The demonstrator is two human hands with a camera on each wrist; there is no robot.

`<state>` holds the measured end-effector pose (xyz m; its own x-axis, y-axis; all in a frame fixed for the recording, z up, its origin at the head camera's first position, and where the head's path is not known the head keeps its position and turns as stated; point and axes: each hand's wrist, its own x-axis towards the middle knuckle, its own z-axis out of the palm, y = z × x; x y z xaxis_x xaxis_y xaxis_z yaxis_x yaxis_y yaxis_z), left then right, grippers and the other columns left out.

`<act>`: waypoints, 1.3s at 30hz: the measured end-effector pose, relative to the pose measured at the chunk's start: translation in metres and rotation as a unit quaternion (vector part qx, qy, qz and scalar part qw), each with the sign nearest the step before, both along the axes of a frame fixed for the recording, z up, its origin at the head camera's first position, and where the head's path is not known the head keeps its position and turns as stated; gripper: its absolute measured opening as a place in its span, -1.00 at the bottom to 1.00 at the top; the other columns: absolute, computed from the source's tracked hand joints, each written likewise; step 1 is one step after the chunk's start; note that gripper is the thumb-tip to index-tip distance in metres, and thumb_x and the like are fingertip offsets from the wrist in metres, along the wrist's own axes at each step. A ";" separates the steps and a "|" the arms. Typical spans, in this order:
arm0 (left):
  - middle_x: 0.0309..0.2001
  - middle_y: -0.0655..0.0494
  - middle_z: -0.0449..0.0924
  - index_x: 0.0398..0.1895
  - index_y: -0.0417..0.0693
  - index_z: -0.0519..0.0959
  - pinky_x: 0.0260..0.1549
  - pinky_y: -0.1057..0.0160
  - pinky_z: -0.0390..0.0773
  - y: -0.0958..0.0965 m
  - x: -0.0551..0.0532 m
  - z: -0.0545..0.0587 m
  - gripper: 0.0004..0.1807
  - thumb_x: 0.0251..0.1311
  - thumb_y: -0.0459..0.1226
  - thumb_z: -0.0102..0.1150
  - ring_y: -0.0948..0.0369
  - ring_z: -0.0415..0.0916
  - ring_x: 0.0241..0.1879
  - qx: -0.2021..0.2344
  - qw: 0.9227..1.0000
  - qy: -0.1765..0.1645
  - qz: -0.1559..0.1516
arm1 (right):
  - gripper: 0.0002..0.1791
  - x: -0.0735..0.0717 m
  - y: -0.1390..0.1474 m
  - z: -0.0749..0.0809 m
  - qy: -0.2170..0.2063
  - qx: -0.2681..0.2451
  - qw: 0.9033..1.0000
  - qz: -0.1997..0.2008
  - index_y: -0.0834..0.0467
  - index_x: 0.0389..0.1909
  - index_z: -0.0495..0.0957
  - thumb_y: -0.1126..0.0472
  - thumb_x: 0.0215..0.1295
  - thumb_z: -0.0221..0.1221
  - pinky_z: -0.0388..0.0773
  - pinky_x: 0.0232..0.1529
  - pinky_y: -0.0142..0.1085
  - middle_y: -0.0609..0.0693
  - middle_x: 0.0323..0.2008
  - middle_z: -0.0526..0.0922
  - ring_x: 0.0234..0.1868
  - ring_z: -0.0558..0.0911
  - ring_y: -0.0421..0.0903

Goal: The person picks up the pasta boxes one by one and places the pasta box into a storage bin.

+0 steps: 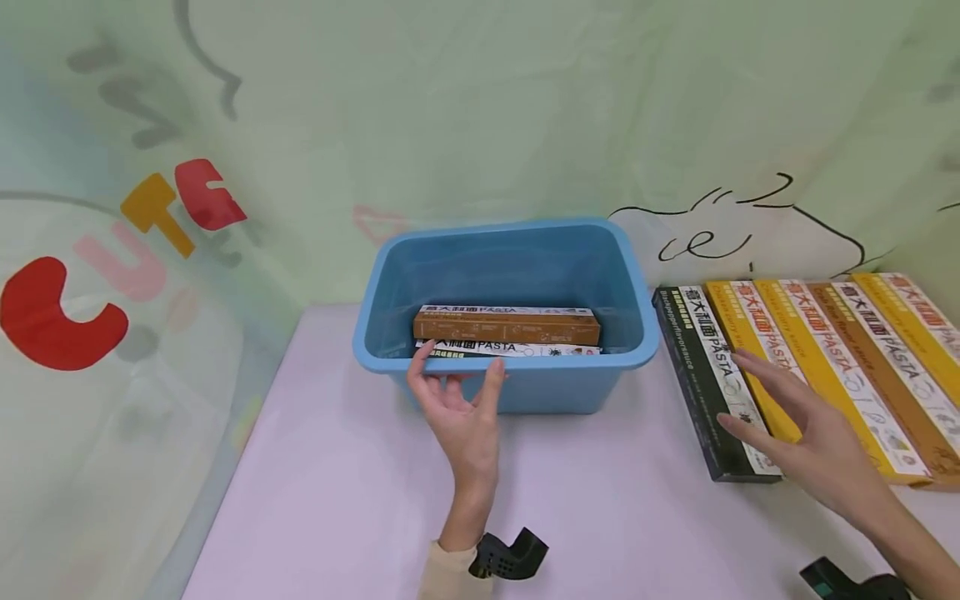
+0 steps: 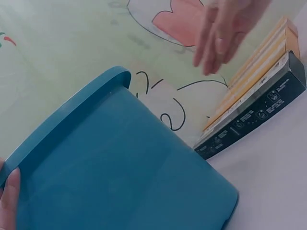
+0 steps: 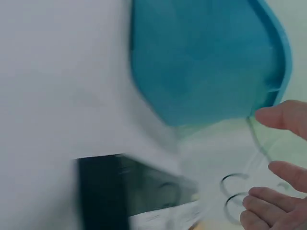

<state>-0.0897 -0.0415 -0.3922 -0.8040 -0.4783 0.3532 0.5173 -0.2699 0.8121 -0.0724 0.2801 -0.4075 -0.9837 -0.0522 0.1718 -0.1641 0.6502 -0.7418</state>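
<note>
My left hand (image 1: pixel 461 433) holds the front rim of a blue plastic bin (image 1: pixel 540 387), with a fingertip over the edge. In the left wrist view its fingers (image 2: pixel 9 201) touch the rim at the lower left. Inside the bin lie a brown pasta box (image 1: pixel 510 328) and, in front of it, another pasta box (image 1: pixel 536 349) partly hidden by the rim. Over the row on the right my right hand (image 1: pixel 810 437) is spread, thumb apart from the fingers, holding nothing. Nearest to it is a black pasta box (image 1: pixel 693 404), at the row's left end.
Beside the black box lie several yellow pasta boxes (image 1: pixel 828 375) and a brown pasta box (image 1: pixel 900 392), side by side. The bin stands on a pale lilac table (image 1: pixel 337 500). Behind rises a printed green cloth backdrop (image 1: pixel 487 108).
</note>
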 end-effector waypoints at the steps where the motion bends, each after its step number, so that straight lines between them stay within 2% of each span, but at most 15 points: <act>1: 0.37 -0.19 0.24 0.46 -0.23 0.06 -0.13 0.07 0.82 -0.001 0.000 0.000 -0.15 0.22 -0.51 0.38 0.03 0.48 -0.06 0.000 1.000 0.000 0.001 | -0.12 0.003 0.001 -0.006 -0.004 0.001 1.000 -0.006 0.22 0.63 0.11 0.28 0.41 0.35 -0.10 0.40 0.57 0.45 0.57 0.08 0.56 -0.04 0.51; 6: 0.39 -0.17 0.24 0.46 -0.26 0.06 -0.14 0.07 0.82 -0.002 0.000 0.000 -0.13 0.20 -0.53 0.39 -0.15 0.46 -0.03 0.002 1.000 0.002 0.005 | -0.07 0.017 0.003 -0.028 -0.057 -0.017 0.997 -0.041 0.12 0.68 0.03 0.13 0.45 0.34 -0.05 0.44 0.48 0.47 0.57 0.04 0.54 -0.01 0.55; 9: 0.42 -0.17 0.22 0.46 -0.24 0.06 -0.12 0.05 0.81 -0.001 0.001 -0.001 -0.13 0.20 -0.53 0.39 -0.22 0.43 0.01 0.003 1.000 -0.002 0.000 | -0.04 0.024 0.004 -0.037 -0.079 -0.022 0.995 -0.063 0.08 0.69 0.00 0.07 0.45 0.34 -0.06 0.66 -0.11 0.44 0.60 -0.03 0.54 -0.01 0.54; 11: 0.42 -0.17 0.21 0.46 -0.22 0.07 -0.11 0.05 0.81 0.000 0.002 -0.001 -0.13 0.20 -0.53 0.39 -0.21 0.43 0.03 0.004 1.000 -0.005 -0.003 | -0.04 0.027 0.005 -0.041 -0.076 -0.024 0.994 -0.069 0.12 0.68 0.01 0.11 0.43 0.36 -0.05 0.52 -0.60 0.43 0.61 -0.05 0.53 0.01 0.55; 13: 0.41 -0.19 0.21 0.46 -0.21 0.07 -0.11 0.05 0.81 0.000 0.003 -0.002 -0.14 0.20 -0.54 0.39 -0.18 0.44 0.01 0.007 1.000 -0.006 -0.002 | -0.05 0.030 0.004 -0.044 -0.070 -0.024 0.995 -0.072 0.16 0.67 0.04 0.13 0.42 0.36 -0.10 0.21 -0.91 0.41 0.61 -0.05 0.53 0.04 0.54; 16: 0.39 -0.20 0.23 0.45 -0.20 0.09 -0.13 0.07 0.81 -0.001 0.003 -0.002 -0.14 0.19 -0.54 0.38 -0.07 0.47 -0.03 0.010 1.000 -0.003 0.003 | -0.07 0.031 0.001 -0.046 -0.062 -0.033 0.995 -0.077 0.23 0.64 0.08 0.14 0.41 0.37 -0.05 0.11 -0.96 0.40 0.61 -0.01 0.54 0.05 0.47; 20: 0.37 -0.20 0.25 0.46 -0.25 0.08 -0.14 0.06 0.82 -0.002 0.002 -0.001 -0.14 0.18 -0.55 0.38 0.00 0.48 -0.06 0.007 1.000 0.004 0.003 | -0.05 0.030 0.001 -0.046 -0.074 -0.063 0.991 -0.096 0.26 0.64 0.05 0.10 0.42 0.37 0.06 0.23 -0.88 0.29 0.64 -0.01 0.64 0.03 0.04; 23: 0.37 -0.20 0.25 0.46 -0.27 0.07 -0.14 0.07 0.82 -0.001 0.001 -0.001 -0.13 0.19 -0.54 0.38 0.02 0.46 -0.07 0.007 1.000 0.005 0.000 | -0.04 0.029 0.003 -0.047 -0.088 -0.100 0.985 -0.111 0.28 0.64 0.01 0.13 0.43 0.36 0.20 0.25 -0.82 0.17 0.65 0.02 0.61 0.08 -0.29; 26: 0.38 -0.20 0.24 0.46 -0.26 0.07 -0.14 0.08 0.82 0.000 0.000 -0.001 -0.14 0.19 -0.54 0.38 0.04 0.45 -0.08 0.009 1.000 0.005 0.000 | -0.05 0.028 0.005 -0.050 -0.093 -0.159 0.975 -0.121 0.24 0.65 0.03 0.21 0.40 0.37 0.29 0.20 -0.81 0.01 0.64 0.12 0.52 0.21 -0.44; 29: 0.39 -0.19 0.23 0.46 -0.27 0.06 -0.14 0.09 0.82 0.000 0.000 -0.001 -0.13 0.20 -0.54 0.38 0.08 0.45 -0.09 0.011 1.000 0.004 0.000 | -0.05 0.028 0.006 -0.054 -0.079 -0.255 0.957 -0.116 0.21 0.64 0.09 0.36 0.33 0.39 0.33 0.18 -0.80 -0.08 0.60 0.23 0.40 0.33 -0.53; 30: 0.39 -0.20 0.22 0.46 -0.28 0.06 -0.15 0.09 0.82 0.000 0.000 0.000 -0.13 0.20 -0.54 0.38 0.09 0.46 -0.09 0.011 1.000 0.004 0.000 | -0.05 0.029 0.005 -0.055 -0.072 -0.263 0.955 -0.115 0.20 0.64 0.11 0.39 0.32 0.40 0.33 0.18 -0.79 -0.10 0.59 0.24 0.39 0.35 -0.55; 33: 0.40 -0.23 0.21 0.46 -0.33 0.04 -0.16 0.11 0.82 0.000 0.000 -0.001 -0.12 0.19 -0.55 0.38 0.08 0.45 -0.08 0.010 1.000 0.005 0.000 | 0.00 0.030 0.001 -0.056 -0.060 -0.240 0.962 -0.120 0.18 0.65 0.07 0.40 0.29 0.41 0.30 0.22 -0.78 -0.10 0.62 0.18 0.44 0.30 -0.53; 35: 0.40 -0.25 0.21 0.46 -0.32 0.04 -0.16 0.12 0.82 0.000 0.000 -0.001 -0.12 0.19 -0.55 0.38 0.08 0.45 -0.08 0.009 1.000 0.006 0.000 | 0.06 0.031 -0.004 -0.057 -0.060 -0.182 0.973 -0.131 0.16 0.67 -0.01 0.34 0.29 0.43 0.24 0.27 -0.79 -0.03 0.66 0.06 0.55 0.16 -0.42; 37: 0.40 -0.26 0.20 0.46 -0.31 0.05 -0.15 0.12 0.82 0.000 0.000 -0.001 -0.13 0.19 -0.55 0.38 0.08 0.46 -0.08 0.009 1.000 0.007 0.000 | 0.13 0.031 -0.010 -0.057 -0.061 -0.135 0.979 -0.137 0.18 0.68 -0.09 0.28 0.28 0.46 0.12 0.30 -0.82 0.09 0.68 -0.03 0.64 0.05 -0.18; 39: 0.40 -0.26 0.20 0.46 -0.28 0.06 -0.14 0.12 0.82 0.000 0.001 -0.001 -0.13 0.20 -0.54 0.38 0.09 0.46 -0.07 0.008 1.000 0.006 0.000 | 0.19 0.030 -0.014 -0.057 -0.062 -0.101 0.983 -0.143 0.21 0.69 -0.14 0.21 0.25 0.49 0.06 0.44 -0.69 0.24 0.66 -0.06 0.65 0.05 0.09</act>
<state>-0.0890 -0.0410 -0.3932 -0.7999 -0.4844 0.3544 0.5267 -0.2832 0.8015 -0.0421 0.2656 -0.4650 -0.9670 0.2531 0.0280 0.1043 0.4939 -0.8632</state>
